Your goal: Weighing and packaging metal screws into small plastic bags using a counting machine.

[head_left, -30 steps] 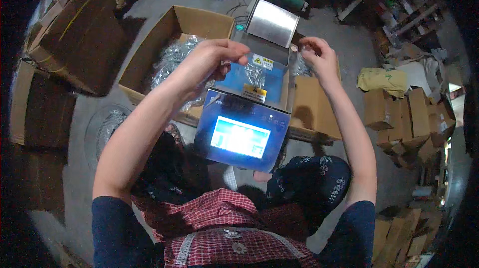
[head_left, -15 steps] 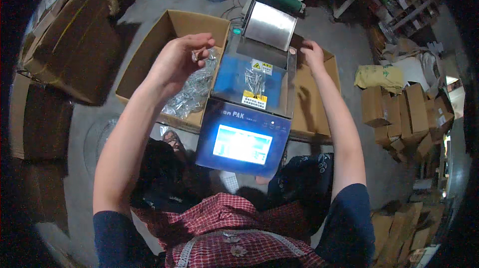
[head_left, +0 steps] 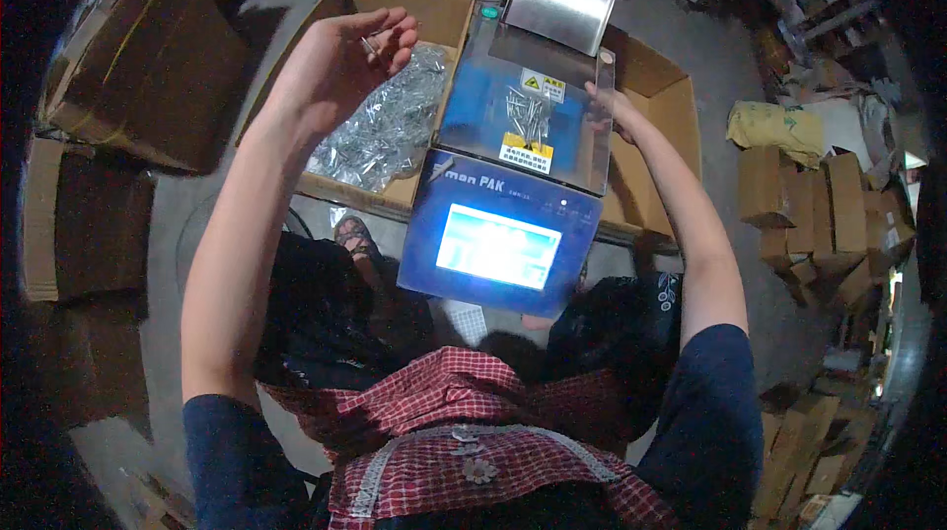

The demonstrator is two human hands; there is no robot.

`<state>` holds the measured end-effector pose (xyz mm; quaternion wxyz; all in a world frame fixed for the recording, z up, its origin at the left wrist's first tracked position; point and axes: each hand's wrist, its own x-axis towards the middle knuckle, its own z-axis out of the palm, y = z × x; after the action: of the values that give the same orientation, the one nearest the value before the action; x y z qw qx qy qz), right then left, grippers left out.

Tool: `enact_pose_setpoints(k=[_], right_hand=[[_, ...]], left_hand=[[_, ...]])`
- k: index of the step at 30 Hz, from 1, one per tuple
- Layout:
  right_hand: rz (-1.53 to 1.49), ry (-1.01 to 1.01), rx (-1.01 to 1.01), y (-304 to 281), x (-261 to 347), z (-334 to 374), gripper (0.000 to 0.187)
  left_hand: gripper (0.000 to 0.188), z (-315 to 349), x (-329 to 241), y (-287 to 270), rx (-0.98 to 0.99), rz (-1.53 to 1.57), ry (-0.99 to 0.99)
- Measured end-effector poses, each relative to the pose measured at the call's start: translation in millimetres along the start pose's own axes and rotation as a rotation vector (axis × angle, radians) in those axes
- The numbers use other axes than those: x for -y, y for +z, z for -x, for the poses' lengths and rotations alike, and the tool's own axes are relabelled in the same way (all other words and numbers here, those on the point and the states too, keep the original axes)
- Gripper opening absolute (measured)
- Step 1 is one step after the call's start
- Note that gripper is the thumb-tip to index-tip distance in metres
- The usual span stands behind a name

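Observation:
My left hand (head_left: 355, 67) is raised over the left cardboard box (head_left: 296, 47), its fingers curled round a thin shiny metal piece (head_left: 371, 45). Beneath it, the box holds a heap of clear plastic packets (head_left: 380, 136). Between my arms stands a blue packing machine (head_left: 424, 244) with a lit screen (head_left: 498, 246). Under its clear cover (head_left: 483, 47) lies a bunch of thin metal pieces, like screws or nails (head_left: 528, 116). My right hand (head_left: 614, 111) is at the cover's right edge, fingers stretched toward the machine and apart, partly blurred; I see nothing in them.
Another cardboard box (head_left: 646, 175) stands right of the machine, below my right hand. A shiny metal plate (head_left: 559, 2) rises at the machine's back. Large cartons (head_left: 148, 67) are stacked at the left; a yellow sack (head_left: 774, 133) and smaller cartons (head_left: 804, 200) lie at the right.
The view has shifted, so machine and boxes sit higher and further right. My right hand has come down and in against the machine's side. The left hand has stayed over the left box, turning slightly.

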<state>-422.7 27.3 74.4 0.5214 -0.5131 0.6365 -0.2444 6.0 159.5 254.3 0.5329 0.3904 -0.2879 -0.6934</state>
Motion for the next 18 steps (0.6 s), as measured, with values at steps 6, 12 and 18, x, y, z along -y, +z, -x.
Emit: enact_pose_setpoints(k=[6, 12, 18], right_hand=[[-0.057, 0.039, -0.032, -12, -9, -5, 0.058], [-0.041, 0.107, -0.07, -15, -18, -1, 0.06], [-0.069, 0.161, -0.057, -6, -4, 15, 0.056]], left_hand=[[0.024, -1, -1, 4, 0.02, 0.049, -0.014], [0.023, -3, 2, 3, 0.021, 0.049, -0.015], [0.023, -3, 1, 2, 0.036, 0.096, -0.031]])
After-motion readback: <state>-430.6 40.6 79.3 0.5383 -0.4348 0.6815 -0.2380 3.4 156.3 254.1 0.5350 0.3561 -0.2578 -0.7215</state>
